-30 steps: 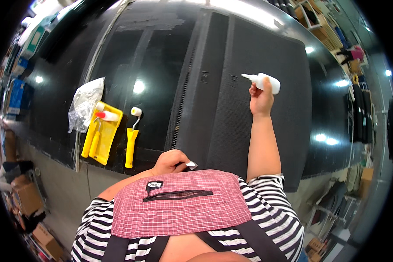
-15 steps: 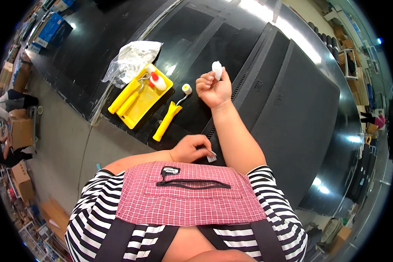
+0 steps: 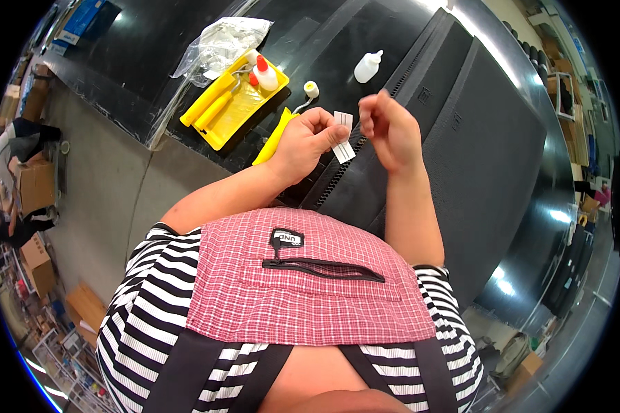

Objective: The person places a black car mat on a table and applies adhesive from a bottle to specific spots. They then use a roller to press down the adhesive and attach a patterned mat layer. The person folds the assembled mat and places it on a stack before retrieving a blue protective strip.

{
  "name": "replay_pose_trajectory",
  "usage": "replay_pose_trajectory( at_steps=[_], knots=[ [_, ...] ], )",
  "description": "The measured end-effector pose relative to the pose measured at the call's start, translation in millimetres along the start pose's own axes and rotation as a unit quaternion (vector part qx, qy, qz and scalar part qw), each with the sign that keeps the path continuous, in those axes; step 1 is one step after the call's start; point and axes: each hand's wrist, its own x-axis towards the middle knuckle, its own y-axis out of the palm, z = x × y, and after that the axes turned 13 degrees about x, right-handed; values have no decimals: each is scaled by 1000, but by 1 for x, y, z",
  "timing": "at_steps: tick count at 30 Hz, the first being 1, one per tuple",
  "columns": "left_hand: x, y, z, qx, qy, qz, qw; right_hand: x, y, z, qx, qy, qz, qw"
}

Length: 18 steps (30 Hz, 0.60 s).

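My left hand pinches a small white strip of paper or tape over the large black panel. My right hand is raised just right of the strip, fingers curled close to its upper end, and whether it touches the strip is unclear. A white squeeze bottle stands on the panel beyond my hands, free of either hand. Under my left hand lies a yellow-handled mini roller with a white foam head.
A yellow paint tray holds a roller and a red-capped bottle, with a crumpled clear plastic bag behind it. Grey bench edge at left. Cardboard boxes and a person on the floor at far left.
My right hand has set down the white bottle on the panel and drawn back to the strip. My left hand has lifted the strip up from near my apron.
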Motion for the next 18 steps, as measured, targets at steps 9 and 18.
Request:
replay_pose_trajectory(
  at_steps=[9, 18],
  knots=[
    [7, 46, 8, 152, -14, 85, 985, -77, -13, 20, -226, -50, -47, 972],
    [34, 59, 39, 269, 12, 118, 956, -38, -93, 54, -324, -155, -209, 910]
  ],
)
